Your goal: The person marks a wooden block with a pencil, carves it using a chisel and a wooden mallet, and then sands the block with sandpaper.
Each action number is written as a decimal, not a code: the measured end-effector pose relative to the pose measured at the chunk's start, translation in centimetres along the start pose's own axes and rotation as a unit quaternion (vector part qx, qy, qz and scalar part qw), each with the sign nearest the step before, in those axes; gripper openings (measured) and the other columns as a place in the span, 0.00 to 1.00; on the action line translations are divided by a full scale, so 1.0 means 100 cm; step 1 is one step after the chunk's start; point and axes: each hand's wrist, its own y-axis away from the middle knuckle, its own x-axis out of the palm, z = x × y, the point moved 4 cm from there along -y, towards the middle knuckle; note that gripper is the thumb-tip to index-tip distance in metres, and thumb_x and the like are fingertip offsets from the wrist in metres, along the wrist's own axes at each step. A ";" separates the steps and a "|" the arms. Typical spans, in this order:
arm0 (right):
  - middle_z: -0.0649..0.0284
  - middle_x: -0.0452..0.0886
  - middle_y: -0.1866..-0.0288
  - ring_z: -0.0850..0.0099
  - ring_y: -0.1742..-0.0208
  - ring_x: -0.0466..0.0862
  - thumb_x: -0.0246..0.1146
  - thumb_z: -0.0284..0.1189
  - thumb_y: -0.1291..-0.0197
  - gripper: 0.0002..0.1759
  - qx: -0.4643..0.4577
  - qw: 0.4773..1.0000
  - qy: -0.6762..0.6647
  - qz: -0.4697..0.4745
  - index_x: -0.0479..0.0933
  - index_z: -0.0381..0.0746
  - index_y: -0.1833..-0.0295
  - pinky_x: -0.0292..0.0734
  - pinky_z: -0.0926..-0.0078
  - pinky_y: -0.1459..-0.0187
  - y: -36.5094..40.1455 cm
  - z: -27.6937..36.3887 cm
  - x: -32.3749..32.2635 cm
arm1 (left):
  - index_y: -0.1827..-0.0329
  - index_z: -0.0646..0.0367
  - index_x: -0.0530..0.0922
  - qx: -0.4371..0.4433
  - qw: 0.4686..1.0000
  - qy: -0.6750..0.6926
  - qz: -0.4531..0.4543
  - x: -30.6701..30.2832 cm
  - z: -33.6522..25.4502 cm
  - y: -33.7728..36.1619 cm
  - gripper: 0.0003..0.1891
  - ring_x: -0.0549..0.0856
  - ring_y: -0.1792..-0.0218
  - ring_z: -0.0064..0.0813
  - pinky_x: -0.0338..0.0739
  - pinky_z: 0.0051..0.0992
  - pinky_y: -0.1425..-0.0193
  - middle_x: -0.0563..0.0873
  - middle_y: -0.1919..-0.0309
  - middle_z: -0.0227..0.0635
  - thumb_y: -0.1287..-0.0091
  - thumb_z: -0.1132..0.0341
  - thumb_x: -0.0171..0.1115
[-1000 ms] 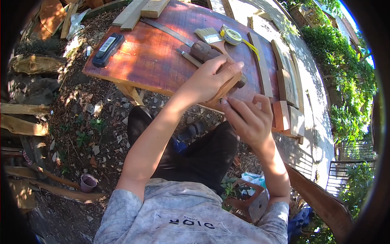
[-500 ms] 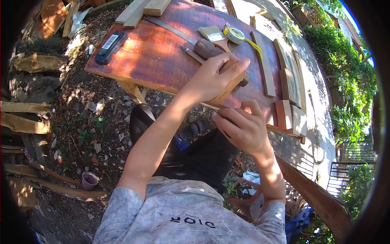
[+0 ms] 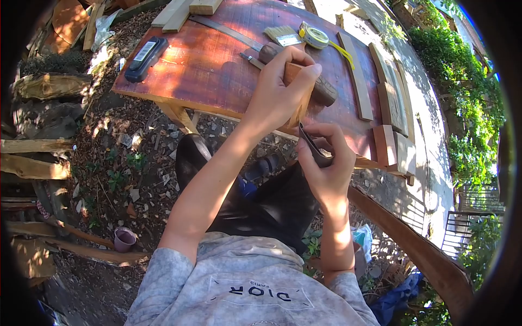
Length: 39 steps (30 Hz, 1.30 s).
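Note:
My left hand (image 3: 285, 81) is closed around a pale piece of wood (image 3: 302, 111), held up over the near edge of the table. Below it and to the right, my right hand (image 3: 333, 157) pinches a dark, curved sheet that looks like sandpaper (image 3: 315, 151) between thumb and fingers. The sheet's upper tip is close to the lower end of the wood. Behind my left hand lies a dark, rounded wooden piece (image 3: 325, 92), partly hidden. A narrow metal-tipped tool (image 3: 251, 60) pokes out beside my left knuckles.
On the reddish table (image 3: 206, 89) lie a black case with a label (image 3: 145, 58), a steel ruler (image 3: 225, 31), a paintbrush (image 3: 283, 36) and a tape measure (image 3: 314, 36). Wood strips (image 3: 354, 76) and blocks (image 3: 385, 145) line the right side. A small pot (image 3: 125, 239) stands on the ground.
My right hand has turned, bringing the dark sheet into clear view beside the wood. My left hand has shifted slightly up and left, still gripping the wood.

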 end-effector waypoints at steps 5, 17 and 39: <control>0.59 0.89 0.56 0.72 0.56 0.90 0.72 0.19 0.37 0.13 -0.063 0.997 0.032 -0.009 0.83 0.33 0.47 0.82 0.75 0.52 0.002 -0.001 -0.002 | 0.47 0.60 0.77 0.022 0.999 -0.017 -0.021 0.002 0.001 0.002 0.13 0.79 0.56 0.17 0.78 0.23 0.49 0.80 0.55 0.29 0.17 0.58 0.60; 0.57 0.90 0.52 0.65 0.58 0.92 0.76 0.19 0.35 0.11 -0.165 0.971 0.141 -0.101 0.90 0.34 0.48 0.85 0.71 0.53 -0.006 0.013 0.001 | 0.45 0.61 0.75 -0.012 1.000 0.012 0.014 0.003 0.015 0.000 0.12 0.82 0.54 0.21 0.81 0.26 0.49 0.83 0.55 0.33 0.16 0.60 0.59; 0.60 0.87 0.59 0.70 0.62 0.88 0.75 0.21 0.35 0.09 -0.076 0.989 0.119 -0.051 0.91 0.36 0.50 0.81 0.74 0.58 -0.004 0.010 0.004 | 0.47 0.60 0.77 0.038 0.999 -0.002 0.032 0.005 0.006 0.001 0.13 0.81 0.53 0.20 0.79 0.27 0.43 0.85 0.56 0.34 0.19 0.59 0.63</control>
